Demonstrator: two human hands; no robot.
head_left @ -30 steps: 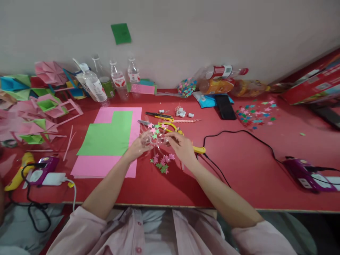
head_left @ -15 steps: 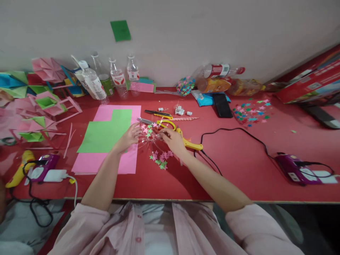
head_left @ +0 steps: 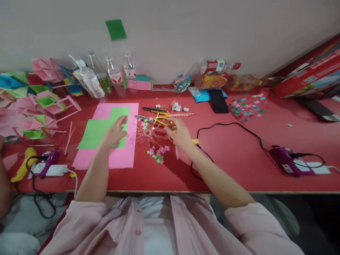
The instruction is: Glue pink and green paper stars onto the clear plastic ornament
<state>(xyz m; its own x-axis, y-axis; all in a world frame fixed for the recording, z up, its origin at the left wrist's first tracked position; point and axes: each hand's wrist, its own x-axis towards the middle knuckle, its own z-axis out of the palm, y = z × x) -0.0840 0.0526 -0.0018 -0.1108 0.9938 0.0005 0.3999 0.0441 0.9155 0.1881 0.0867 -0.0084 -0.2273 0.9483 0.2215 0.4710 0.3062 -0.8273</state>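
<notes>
- Grip check: the left hand (head_left: 115,134) has thumb and fingers spread over the green sheet (head_left: 94,132), nothing in it. The right hand (head_left: 180,134) has its thumb and fingers apart too; can't tell if they brush the plastic.
- Red tabletop (head_left: 239,156) carries everything, with pink paper (head_left: 124,156) under the green.
- Main thing's the clear plastic piece (head_left: 148,132), a ring with strips fanning out, on the tabletop between both hands. Looks like a placing or spreading-out step, tbh, with the hands around it rather than holding it.
- Scissors (head_left: 140,117) lie just beyond, and a yellow tool (head_left: 195,141) with a cord is partly hidden by the right hand.
- Pink and green stars (head_left: 144,124) sit at its far left part, with another star cluster (head_left: 158,152) on the near side. Imo any next touch calls for a light pinch, minding those thin strips.
</notes>
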